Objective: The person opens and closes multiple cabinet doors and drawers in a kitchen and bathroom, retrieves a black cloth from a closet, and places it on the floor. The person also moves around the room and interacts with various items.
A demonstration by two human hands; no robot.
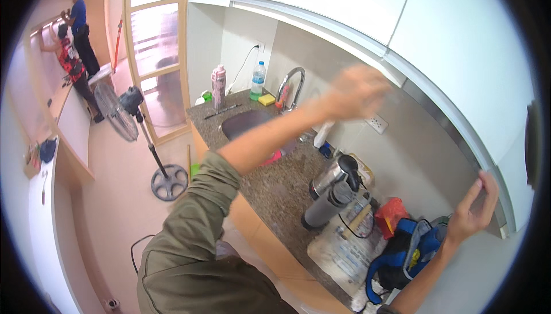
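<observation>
Both my arms reach up toward the white wall cabinets (453, 44) over the counter. My left hand (359, 91) is smeared by motion just below the cabinets' lower edge, so its fingers cannot be read. At the right, my right hand (473, 213) is raised with thumb and fingers apart, by the end of a grey metallic strip (445, 127) running along the cabinet underside. Its fingertips are close to that strip; whether they touch it I cannot tell. Nothing shows in the right hand.
On the granite counter (275, 190) stand a steel kettle (327, 179), a grey flask (327, 205), a blue bag (404, 251), a red packet (391, 216) and bottles by the sink (241, 122). A standing fan (158, 159) is at left; two people (77, 33) work beyond.
</observation>
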